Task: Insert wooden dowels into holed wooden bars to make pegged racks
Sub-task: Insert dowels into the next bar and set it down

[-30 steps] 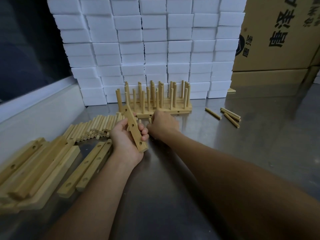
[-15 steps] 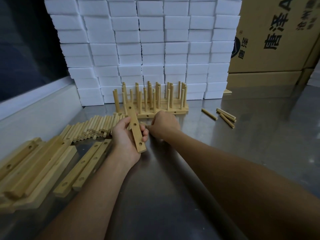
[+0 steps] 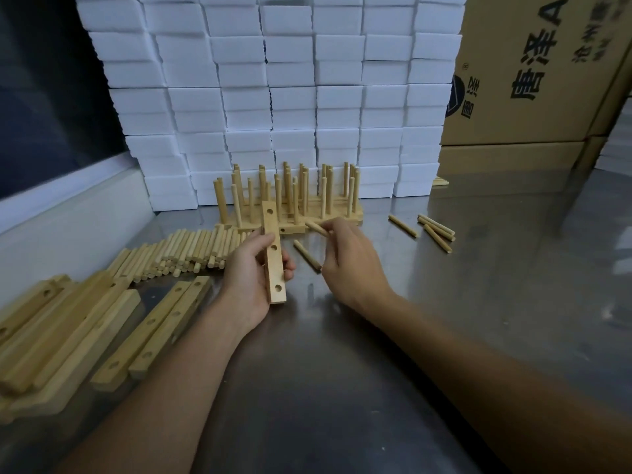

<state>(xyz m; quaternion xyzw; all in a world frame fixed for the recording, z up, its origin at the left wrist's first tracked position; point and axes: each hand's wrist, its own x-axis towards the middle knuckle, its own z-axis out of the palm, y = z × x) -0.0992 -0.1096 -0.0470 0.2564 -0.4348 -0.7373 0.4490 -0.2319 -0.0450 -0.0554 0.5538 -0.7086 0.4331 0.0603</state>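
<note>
a dull grey brushed-metal tabletop (image 3: pixel 478 302) runs back to a wall of stacked white foam blocks (image 3: pixel 273 97), with brown printed cardboard cartons (image 3: pixel 533 70) to the right of them. beyond both sets of fingers stand the finished pale wooden racks with upright pegs (image 3: pixel 290 200). left of the left fingers lie a heap of blank holed wooden bars (image 3: pixel 68 336) and a row of short round wooden dowels (image 3: pixel 191 249).

the left hand (image 3: pixel 249 278) has its fingers curled round a pale square-edged wooden bar with three round holes (image 3: pixel 274 258), gripping its middle, holes facing up. the right hand (image 3: pixel 349 265) pinches one smooth round dowel (image 3: pixel 317 228) at its fingertips, just right of the bar's far hole; another loose dowel (image 3: pixel 307 255) lies between the two hands.

bar and dowel look light, stiff and dry, not slippery. the dowel seems best pinched near its rear end, leaving the tip free for the hole.
</note>
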